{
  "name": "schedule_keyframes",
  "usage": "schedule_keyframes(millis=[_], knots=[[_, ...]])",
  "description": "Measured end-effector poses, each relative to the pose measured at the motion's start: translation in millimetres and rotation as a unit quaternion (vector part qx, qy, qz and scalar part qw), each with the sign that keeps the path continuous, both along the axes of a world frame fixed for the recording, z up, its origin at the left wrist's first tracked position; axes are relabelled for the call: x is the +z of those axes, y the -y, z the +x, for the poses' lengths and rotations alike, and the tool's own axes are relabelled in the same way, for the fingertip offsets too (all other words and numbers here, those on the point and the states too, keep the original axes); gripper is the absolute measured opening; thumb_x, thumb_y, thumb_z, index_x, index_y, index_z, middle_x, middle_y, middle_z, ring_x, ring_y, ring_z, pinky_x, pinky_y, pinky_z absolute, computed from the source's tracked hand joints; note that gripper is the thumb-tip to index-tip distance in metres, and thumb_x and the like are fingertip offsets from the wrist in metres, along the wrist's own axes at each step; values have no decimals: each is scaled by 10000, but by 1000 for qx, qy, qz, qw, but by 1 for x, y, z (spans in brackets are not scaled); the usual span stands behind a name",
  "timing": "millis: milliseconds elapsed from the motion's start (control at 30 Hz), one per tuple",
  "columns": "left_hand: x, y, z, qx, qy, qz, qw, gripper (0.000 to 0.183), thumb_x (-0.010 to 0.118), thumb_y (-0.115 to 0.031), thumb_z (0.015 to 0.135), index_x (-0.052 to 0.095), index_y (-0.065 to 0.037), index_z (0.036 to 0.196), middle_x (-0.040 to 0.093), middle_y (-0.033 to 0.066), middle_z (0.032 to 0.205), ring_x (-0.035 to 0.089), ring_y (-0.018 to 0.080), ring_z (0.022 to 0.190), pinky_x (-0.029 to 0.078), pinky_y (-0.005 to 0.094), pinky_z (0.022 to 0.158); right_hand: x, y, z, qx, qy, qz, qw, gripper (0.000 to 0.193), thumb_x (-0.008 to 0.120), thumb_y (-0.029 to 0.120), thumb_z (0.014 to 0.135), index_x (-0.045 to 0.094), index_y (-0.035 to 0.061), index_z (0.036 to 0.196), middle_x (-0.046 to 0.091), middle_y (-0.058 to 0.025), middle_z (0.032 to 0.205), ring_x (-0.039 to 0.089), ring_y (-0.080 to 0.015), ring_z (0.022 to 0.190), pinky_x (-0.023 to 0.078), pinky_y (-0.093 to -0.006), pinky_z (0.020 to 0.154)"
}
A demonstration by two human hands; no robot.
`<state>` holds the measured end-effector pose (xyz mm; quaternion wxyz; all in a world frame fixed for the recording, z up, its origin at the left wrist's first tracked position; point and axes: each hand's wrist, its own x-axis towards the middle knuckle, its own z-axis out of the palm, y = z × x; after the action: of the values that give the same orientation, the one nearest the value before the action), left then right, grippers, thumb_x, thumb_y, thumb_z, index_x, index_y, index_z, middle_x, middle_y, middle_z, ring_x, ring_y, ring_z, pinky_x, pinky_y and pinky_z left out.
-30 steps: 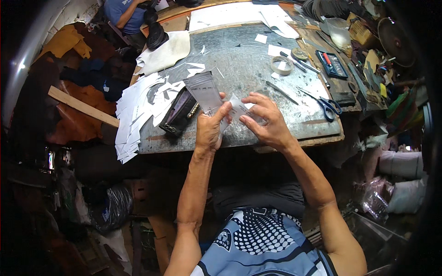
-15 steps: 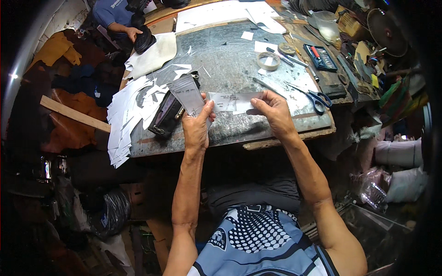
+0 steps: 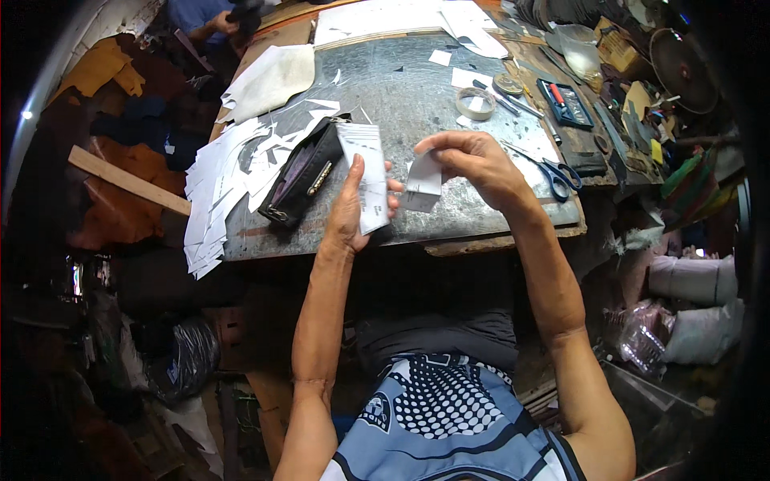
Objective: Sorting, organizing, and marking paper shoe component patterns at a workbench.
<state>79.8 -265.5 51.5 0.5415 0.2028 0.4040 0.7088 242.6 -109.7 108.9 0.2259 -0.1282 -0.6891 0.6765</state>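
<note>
My left hand (image 3: 350, 210) holds a fanned stack of narrow printed paper strips (image 3: 367, 172), thumb across the front and fingertips showing past its right edge. Just to the right, my right hand (image 3: 480, 164) pinches a bent printed slip of paper (image 3: 423, 183) between thumb and fingers. That slip hangs over the table, close to my left fingertips. Beside my left hand lies an unzipped black pouch (image 3: 309, 172) with a purple lining and a small metal ornament.
White paper scraps (image 3: 212, 208) pile along the table's left edge. On the right lie scissors (image 3: 557, 172), a tape roll (image 3: 473, 103) and a blue tray (image 3: 565, 103) with a red-handled tool. A wooden plank (image 3: 128, 180) juts at left; another person's hand (image 3: 220, 24) shows at top left.
The slip in my right hand was stretched flat against the stack; now it is bent and apart from it. The stack stands more upright. The other person's hand has shifted up and left.
</note>
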Motion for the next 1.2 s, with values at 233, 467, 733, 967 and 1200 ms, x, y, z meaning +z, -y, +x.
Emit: schedule_keyframes(millis=[233, 467, 733, 967, 1200], knots=[[11, -5, 14, 25, 0, -19, 1000, 702, 262, -660, 941, 514, -64, 1212, 635, 109, 893, 665, 173, 727, 590, 290, 600, -5, 13, -51, 6, -1, 145, 989, 256, 601, 82, 857, 640, -34, 1082, 683, -122, 930, 651, -178, 833, 540, -323, 757], [9, 4, 9, -45, 22, 3, 999, 827, 194, -759, 882, 525, -58, 1169, 634, 133, 804, 655, 201, 659, 555, 303, 544, -12, 25, -55, -69, 11, 203, 977, 201, 614, 61, 853, 646, -13, 1038, 687, -137, 923, 664, -189, 815, 542, -317, 753], [8, 3, 10, -50, 30, -8, 998, 849, 175, -775, 870, 539, -54, 1130, 629, 137, 787, 645, 211, 622, 548, 300, 535, -11, 25, -56, -65, 7, 220, 973, 166, 622, 57, 844, 666, -1, 993, 696, -120, 880, 662, -183, 787, 537, -318, 729], [7, 0, 10, -46, 28, -13, 998, 835, 155, -771, 874, 540, -63, 1094, 625, 134, 777, 636, 209, 602, 536, 301, 511, -6, 28, -55, -76, 16, 240, 968, 168, 626, 60, 832, 668, -8, 980, 699, -126, 873, 663, -183, 774, 532, -311, 723], [7, -2, 12, -48, 35, -31, 998, 783, 160, -724, 909, 530, -61, 1099, 623, 127, 768, 635, 201, 594, 536, 295, 509, -11, 25, -53, -74, -7, 220, 973, 163, 625, 54, 832, 670, -6, 977, 700, -124, 867, 666, -181, 768, 534, -305, 718]])
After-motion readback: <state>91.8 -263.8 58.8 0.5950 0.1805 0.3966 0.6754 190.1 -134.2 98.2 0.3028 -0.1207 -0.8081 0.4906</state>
